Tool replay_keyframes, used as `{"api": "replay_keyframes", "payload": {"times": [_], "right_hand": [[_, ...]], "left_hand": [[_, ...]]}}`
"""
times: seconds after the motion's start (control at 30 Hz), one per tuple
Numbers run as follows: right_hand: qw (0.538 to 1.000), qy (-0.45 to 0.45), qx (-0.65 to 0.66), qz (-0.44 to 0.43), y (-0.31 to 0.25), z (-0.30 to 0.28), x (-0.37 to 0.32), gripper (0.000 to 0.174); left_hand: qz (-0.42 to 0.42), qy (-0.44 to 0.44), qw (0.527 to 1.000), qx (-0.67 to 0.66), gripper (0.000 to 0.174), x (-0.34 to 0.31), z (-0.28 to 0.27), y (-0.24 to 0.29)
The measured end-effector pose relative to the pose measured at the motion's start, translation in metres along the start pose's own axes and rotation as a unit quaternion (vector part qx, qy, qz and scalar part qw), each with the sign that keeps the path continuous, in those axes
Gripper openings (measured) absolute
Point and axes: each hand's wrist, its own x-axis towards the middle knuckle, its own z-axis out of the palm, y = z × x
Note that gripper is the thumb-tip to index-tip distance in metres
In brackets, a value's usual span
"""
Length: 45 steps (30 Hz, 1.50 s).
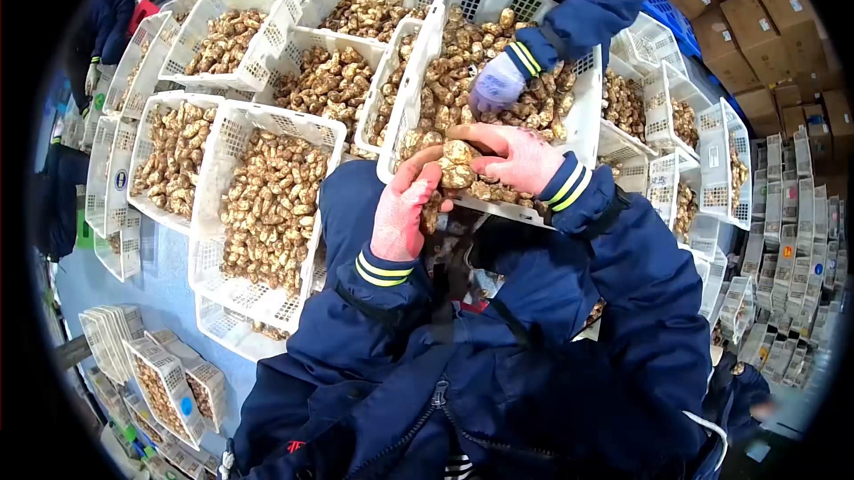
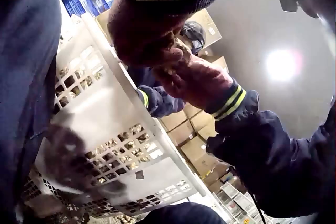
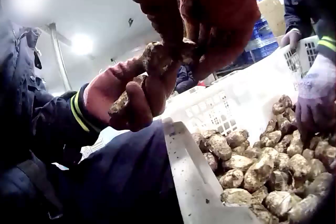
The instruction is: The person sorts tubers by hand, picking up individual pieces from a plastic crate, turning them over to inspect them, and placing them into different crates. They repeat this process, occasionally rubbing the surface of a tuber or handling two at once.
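There are two pink-gloved hands (image 1: 400, 215), two purple gloves (image 1: 499, 87) and perhaps three held tubers (image 1: 457, 177).

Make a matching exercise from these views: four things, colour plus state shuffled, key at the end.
Things
1. Camera wearer's right hand
2. Second worker's lowered hand
3. Cardboard boxes
4. Crate between the two people

Colour and state
A. Brown, stacked
B. White, loaded with tubers
C. Pink-gloved, gripping a tuber
D. Light purple-gloved, fingers down at the tubers

Pairs: 1-C, 2-D, 3-A, 4-B
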Motion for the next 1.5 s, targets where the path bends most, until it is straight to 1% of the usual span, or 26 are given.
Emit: {"api": "replay_keyframes", "payload": {"times": [0.07, 0.13, 0.17, 0.2, 0.27, 0.3, 0.33, 0.4, 0.43, 0.47, 0.53, 0.57, 0.6, 0.67, 0.77, 0.8, 0.87, 0.9, 0.93, 1.0, 1.07, 1.13, 1.33, 1.37, 1.4, 1.5], "right_hand": [[1.000, 0.026, 0.000, -0.007, 0.005, 0.005, -0.003, 0.047], [0.998, 0.038, 0.051, 0.001, 0.008, 0.007, -0.005, 0.048], [0.986, 0.042, 0.162, 0.022, 0.010, 0.009, -0.006, 0.048], [0.985, 0.044, 0.164, 0.023, 0.012, 0.010, -0.008, 0.048], [0.959, 0.065, 0.275, 0.032, 0.014, 0.008, -0.010, 0.049], [0.953, 0.081, 0.289, 0.048, 0.020, 0.007, -0.013, 0.050], [0.890, 0.088, 0.443, 0.066, 0.025, 0.012, -0.013, 0.047], [0.826, 0.038, 0.560, 0.046, 0.035, 0.009, -0.020, 0.055], [0.820, 0.017, 0.572, 0.024, 0.031, 0.007, -0.022, 0.062], [0.809, 0.039, 0.586, 0.020, 0.023, 0.009, -0.028, 0.063], [0.811, 0.042, 0.583, -0.011, 0.020, 0.014, -0.028, 0.061], [0.822, 0.039, 0.568, 0.002, 0.017, 0.013, -0.027, 0.058], [0.839, 0.062, 0.536, 0.067, 0.018, 0.013, -0.025, 0.054], [0.862, 0.073, 0.495, 0.083, 0.014, 0.011, -0.023, 0.049], [0.901, 0.095, 0.418, 0.067, 0.004, 0.010, -0.028, 0.038], [0.919, 0.102, 0.376, 0.061, 0.000, 0.009, -0.030, 0.037], [0.923, 0.119, 0.359, 0.065, -0.002, 0.012, -0.034, 0.035], [0.936, 0.117, 0.328, 0.041, -0.001, 0.012, -0.036, 0.037], [0.936, 0.119, 0.328, 0.042, 0.000, 0.012, -0.037, 0.037], [0.897, 0.112, 0.421, 0.072, 0.007, 0.013, -0.037, 0.040], [0.872, 0.118, 0.472, 0.060, 0.014, 0.013, -0.036, 0.048], [0.863, 0.154, 0.478, 0.054, 0.017, 0.017, -0.034, 0.049], [0.874, 0.146, 0.461, 0.050, 0.030, 0.013, -0.037, 0.044], [0.864, 0.171, 0.471, 0.050, 0.028, 0.013, -0.037, 0.040], [0.863, 0.172, 0.472, 0.050, 0.025, 0.011, -0.040, 0.040], [0.868, 0.249, 0.426, 0.050, 0.022, -0.005, -0.063, 0.032]], "left_hand": [[-0.005, -0.006, 1.000, 0.011, 0.037, 0.000, 0.000, 0.003], [-0.022, -0.019, 1.000, 0.009, 0.036, -0.002, 0.002, 0.007], [-0.017, -0.019, 0.999, 0.023, 0.039, -0.002, 0.003, 0.009], [-0.019, -0.020, 0.999, 0.024, 0.039, -0.002, 0.004, 0.011], [-0.024, -0.005, 0.999, 0.031, 0.039, 0.000, 0.005, 0.012], [-0.018, -0.004, 1.000, 0.014, 0.038, 0.000, 0.005, 0.009], [-0.019, -0.005, 1.000, 0.014, 0.038, 0.001, 0.004, 0.009], [-0.015, -0.007, 1.000, -0.014, 0.036, 0.002, 0.001, 0.010], [-0.015, -0.002, 1.000, -0.012, 0.035, 0.004, 0.001, 0.009], [-0.019, 0.009, 1.000, 0.002, 0.035, 0.004, 0.001, 0.010], [-0.013, 0.006, 1.000, 0.011, 0.035, 0.004, -0.001, 0.007], [-0.017, 0.004, 1.000, 0.012, 0.035, 0.004, -0.001, 0.006], [-0.020, 0.001, 1.000, 0.007, 0.034, 0.004, -0.001, 0.005], [-0.026, -0.006, 1.000, 0.003, 0.033, 0.004, 0.001, 0.004], [-0.040, 0.008, 0.998, 0.040, 0.035, 0.001, 0.006, 0.007], [-0.041, 0.007, 0.998, 0.041, 0.035, 0.001, 0.005, 0.008], [-0.048, 0.011, 0.998, 0.051, 0.035, 0.001, 0.004, 0.008], [-0.046, 0.009, 0.999, 0.013, 0.032, 0.003, 0.002, 0.005], [-0.047, 0.008, 0.999, 0.013, 0.032, 0.004, 0.002, 0.003], [-0.045, 0.010, 0.999, 0.017, 0.032, 0.003, 0.001, 0.002], [-0.046, 0.018, 0.999, 0.023, 0.032, 0.002, 0.005, 0.005], [-0.046, 0.027, 0.998, 0.028, 0.032, 0.002, 0.005, 0.005], [-0.050, 0.019, 0.998, 0.045, 0.035, 0.002, 0.003, 0.003], [-0.052, 0.020, 0.997, 0.044, 0.034, 0.002, 0.003, 0.003], [-0.053, 0.021, 0.997, 0.043, 0.034, 0.002, 0.003, 0.003], [-0.043, 0.019, 0.997, 0.059, 0.035, 0.000, 0.004, 0.005]]}}
